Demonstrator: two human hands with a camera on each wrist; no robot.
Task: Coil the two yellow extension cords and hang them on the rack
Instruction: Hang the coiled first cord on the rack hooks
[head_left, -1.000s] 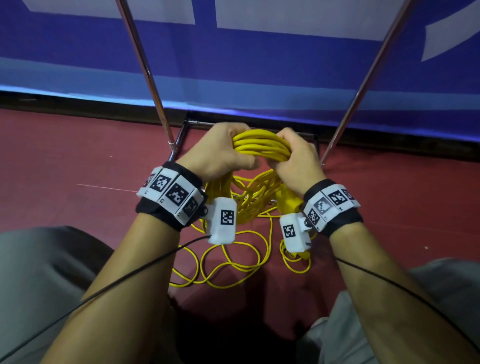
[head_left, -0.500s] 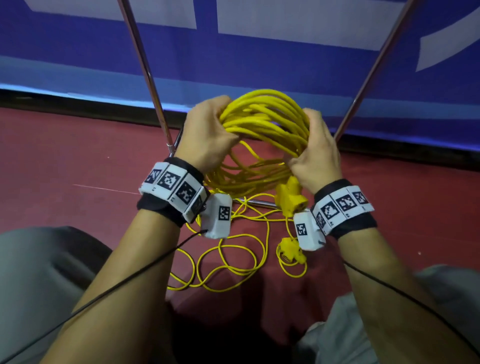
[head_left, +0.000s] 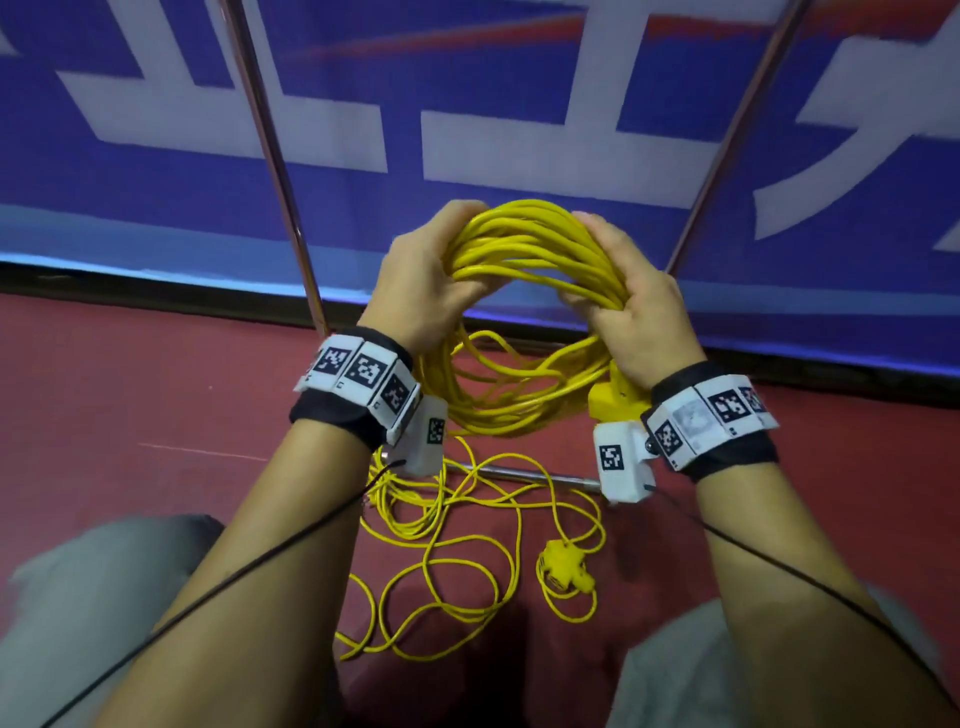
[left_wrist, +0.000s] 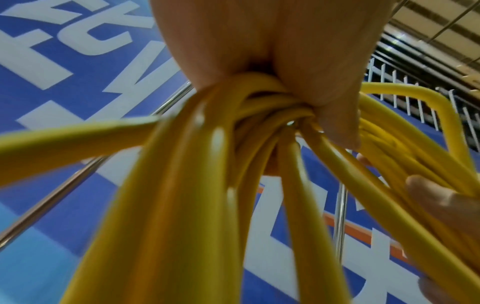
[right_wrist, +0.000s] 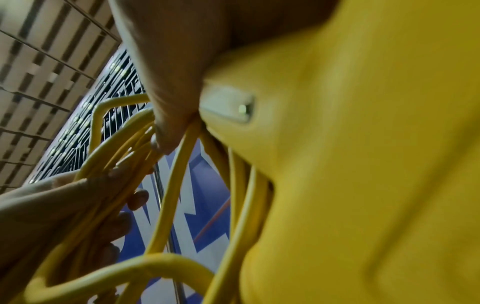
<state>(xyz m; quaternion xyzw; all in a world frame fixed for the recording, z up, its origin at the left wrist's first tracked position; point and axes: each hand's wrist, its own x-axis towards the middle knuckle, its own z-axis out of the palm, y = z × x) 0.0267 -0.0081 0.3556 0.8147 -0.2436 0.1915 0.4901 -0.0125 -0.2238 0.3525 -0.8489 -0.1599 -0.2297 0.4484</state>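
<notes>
A coiled yellow extension cord (head_left: 530, 249) is held up in front of the blue banner. My left hand (head_left: 426, 280) grips the coil's left side and my right hand (head_left: 628, 306) grips its right side, fingers curled round the strands. The left wrist view shows the bundle of strands (left_wrist: 207, 185) squeezed in the fist; the right wrist view shows the cord's yellow socket block (right_wrist: 363, 164) under the palm. A second yellow cord (head_left: 457, 561) lies loose on the red floor below, with its yellow plug end (head_left: 563, 571). Two chrome rack poles (head_left: 275, 171) (head_left: 727, 135) rise behind the coil.
A chrome base bar (head_left: 519, 474) of the rack lies on the red floor (head_left: 156, 415) under the hands. The blue banner (head_left: 156, 130) with white letters stands just behind. My knees in grey cloth (head_left: 78, 597) frame the bottom corners. Thin black cables run along both forearms.
Both hands have lifted the coil up from near the floor and spread it into a wider ring. The head view has tilted upward, and the loose cord on the floor now shows more fully.
</notes>
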